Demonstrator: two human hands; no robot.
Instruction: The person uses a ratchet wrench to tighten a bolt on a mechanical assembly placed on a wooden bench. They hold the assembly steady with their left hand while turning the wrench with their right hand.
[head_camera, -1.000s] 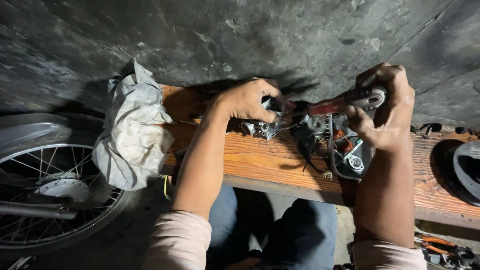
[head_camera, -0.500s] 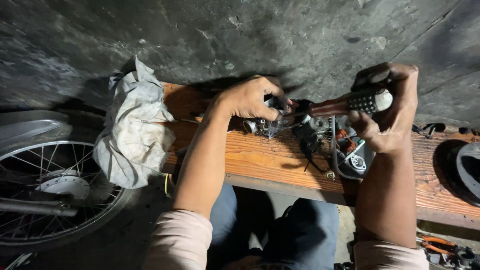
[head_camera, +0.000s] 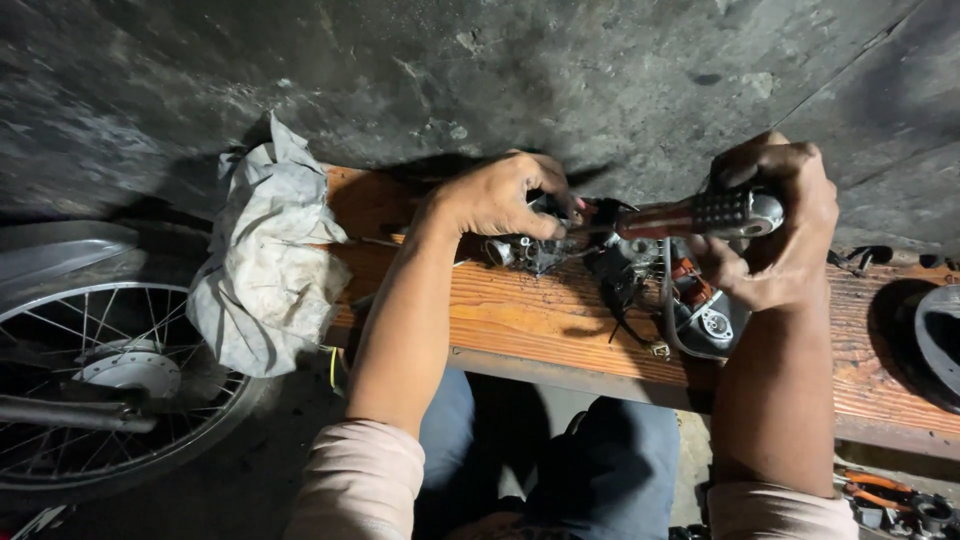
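Note:
My left hand (head_camera: 500, 195) presses down on a small dark metal engine part (head_camera: 535, 250) at the back of the wooden bench (head_camera: 560, 320). My right hand (head_camera: 780, 235) grips the knurled metal end of a ratchet wrench (head_camera: 700, 215), whose reddish shaft runs left to the part under my left hand. A round grey metal housing with orange bits and black wires (head_camera: 700, 310) lies on the bench below the wrench.
A crumpled dirty white rag (head_camera: 265, 270) hangs over the bench's left end. A spoked motorcycle wheel (head_camera: 100, 380) stands at the lower left. A dark round part (head_camera: 935, 340) sits at the right edge. Pliers (head_camera: 880, 495) lie lower right. A rough dark wall rises behind.
My right hand has swung the wrench handle slightly, turning its knurled end more toward me. My left hand stays on the part.

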